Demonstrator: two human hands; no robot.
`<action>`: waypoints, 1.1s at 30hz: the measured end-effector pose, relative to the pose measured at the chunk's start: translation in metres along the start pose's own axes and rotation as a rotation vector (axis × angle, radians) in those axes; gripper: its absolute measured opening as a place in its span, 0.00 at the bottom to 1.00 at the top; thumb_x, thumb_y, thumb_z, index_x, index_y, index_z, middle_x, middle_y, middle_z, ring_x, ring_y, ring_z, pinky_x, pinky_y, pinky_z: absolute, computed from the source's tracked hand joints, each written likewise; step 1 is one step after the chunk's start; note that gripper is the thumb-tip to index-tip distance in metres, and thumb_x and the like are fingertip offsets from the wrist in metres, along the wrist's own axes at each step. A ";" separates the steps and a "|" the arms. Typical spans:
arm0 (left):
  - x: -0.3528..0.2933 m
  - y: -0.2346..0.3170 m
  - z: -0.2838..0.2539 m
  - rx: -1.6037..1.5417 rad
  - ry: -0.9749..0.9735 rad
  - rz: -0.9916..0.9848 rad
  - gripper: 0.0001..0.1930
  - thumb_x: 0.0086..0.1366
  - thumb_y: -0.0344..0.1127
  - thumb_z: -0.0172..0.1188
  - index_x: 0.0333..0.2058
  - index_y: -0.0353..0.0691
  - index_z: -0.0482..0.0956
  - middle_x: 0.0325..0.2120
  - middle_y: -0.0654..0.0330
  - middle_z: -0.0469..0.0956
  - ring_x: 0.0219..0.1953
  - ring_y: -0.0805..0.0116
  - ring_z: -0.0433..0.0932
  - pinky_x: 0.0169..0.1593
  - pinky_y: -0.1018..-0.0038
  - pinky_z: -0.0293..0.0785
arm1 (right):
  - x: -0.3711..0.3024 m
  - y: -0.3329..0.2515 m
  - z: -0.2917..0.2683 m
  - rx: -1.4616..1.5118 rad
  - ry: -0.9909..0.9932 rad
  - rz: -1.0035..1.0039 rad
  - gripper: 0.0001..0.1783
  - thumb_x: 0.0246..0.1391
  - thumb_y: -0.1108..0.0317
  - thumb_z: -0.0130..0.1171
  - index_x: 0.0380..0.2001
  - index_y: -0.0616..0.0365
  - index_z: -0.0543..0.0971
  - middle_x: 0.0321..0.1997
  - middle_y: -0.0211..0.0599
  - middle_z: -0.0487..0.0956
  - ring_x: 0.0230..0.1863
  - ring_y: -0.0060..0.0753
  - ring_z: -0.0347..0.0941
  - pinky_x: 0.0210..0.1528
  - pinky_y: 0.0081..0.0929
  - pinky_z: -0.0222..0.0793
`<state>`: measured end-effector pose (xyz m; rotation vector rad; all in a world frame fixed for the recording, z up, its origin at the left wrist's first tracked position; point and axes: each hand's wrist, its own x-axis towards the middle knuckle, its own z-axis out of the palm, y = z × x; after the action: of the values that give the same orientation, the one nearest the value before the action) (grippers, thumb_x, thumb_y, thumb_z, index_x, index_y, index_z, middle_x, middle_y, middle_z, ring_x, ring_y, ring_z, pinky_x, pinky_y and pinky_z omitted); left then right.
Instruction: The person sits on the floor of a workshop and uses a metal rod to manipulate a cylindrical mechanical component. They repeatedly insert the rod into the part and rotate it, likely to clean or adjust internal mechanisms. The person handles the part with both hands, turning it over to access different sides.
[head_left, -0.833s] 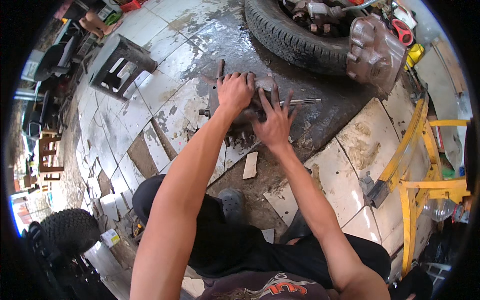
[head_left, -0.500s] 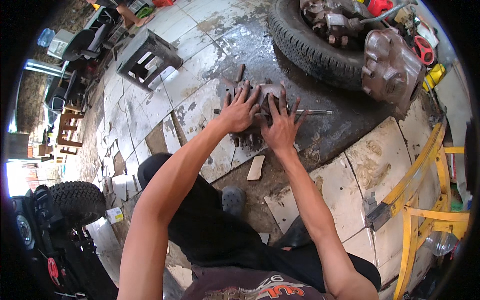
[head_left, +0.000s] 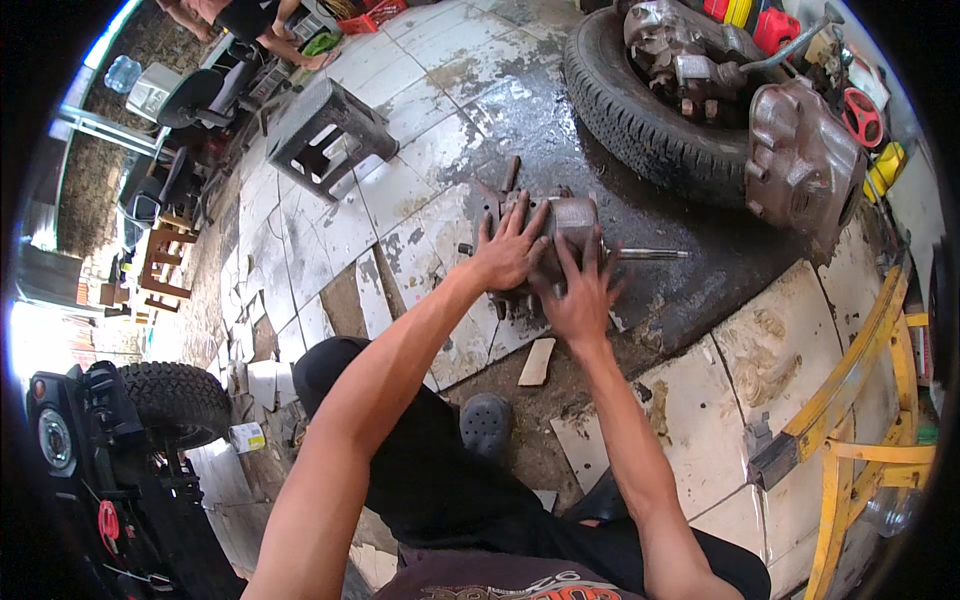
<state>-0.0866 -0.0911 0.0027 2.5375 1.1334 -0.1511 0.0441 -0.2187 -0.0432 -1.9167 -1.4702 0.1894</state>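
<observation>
On the dark-stained floor ahead of me lies a greasy grey metal gearbox-like housing (head_left: 574, 214). A steel shaft (head_left: 655, 254) sticks out of its right side, and a short rod (head_left: 511, 173) rises at the back. My left hand (head_left: 508, 252) rests on the housing's top left, its blackened fingers stretched out. Close beside it, my right hand (head_left: 582, 298) is spread over the near right part of the housing, its outer fingers smeared by motion. Neither hand grips anything. Both palms and arms hide much of the housing's near side.
A tyre (head_left: 650, 125) holding metal parts lies at the far right, with a large metal casing (head_left: 803, 165) beside it. A plastic stool (head_left: 330, 135) stands far left. Yellow metal frame (head_left: 840, 395) at right; a wheeled vehicle (head_left: 95, 460) at left. Another person (head_left: 270, 30) is at the back left.
My right hand has slid slightly nearer to me over the housing, uncovering more of its top. My left hand keeps its place on the housing. The whole view has shifted a little.
</observation>
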 end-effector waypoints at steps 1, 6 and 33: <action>0.004 0.006 -0.007 0.171 -0.134 0.054 0.35 0.77 0.58 0.35 0.76 0.60 0.36 0.77 0.48 0.27 0.78 0.41 0.36 0.71 0.32 0.35 | 0.016 0.004 0.001 0.000 0.024 -0.006 0.44 0.54 0.23 0.52 0.71 0.27 0.68 0.83 0.42 0.42 0.79 0.76 0.31 0.66 0.89 0.25; 0.002 -0.002 -0.002 -0.009 -0.034 -0.052 0.36 0.75 0.58 0.40 0.76 0.64 0.39 0.78 0.52 0.33 0.78 0.43 0.39 0.70 0.30 0.40 | -0.022 -0.013 0.000 -0.094 -0.066 0.011 0.41 0.57 0.28 0.53 0.71 0.29 0.67 0.83 0.36 0.43 0.79 0.73 0.33 0.70 0.84 0.24; 0.021 0.003 -0.058 0.306 -0.309 0.122 0.57 0.59 0.57 0.67 0.76 0.60 0.36 0.75 0.40 0.40 0.64 0.35 0.69 0.65 0.50 0.70 | -0.030 -0.024 0.008 -0.149 -0.091 0.021 0.39 0.57 0.35 0.59 0.71 0.25 0.66 0.83 0.38 0.46 0.80 0.68 0.32 0.69 0.85 0.28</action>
<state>-0.0729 -0.0573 0.0522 2.7085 0.8885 -0.7079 0.0112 -0.2394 -0.0436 -2.0676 -1.5623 0.1826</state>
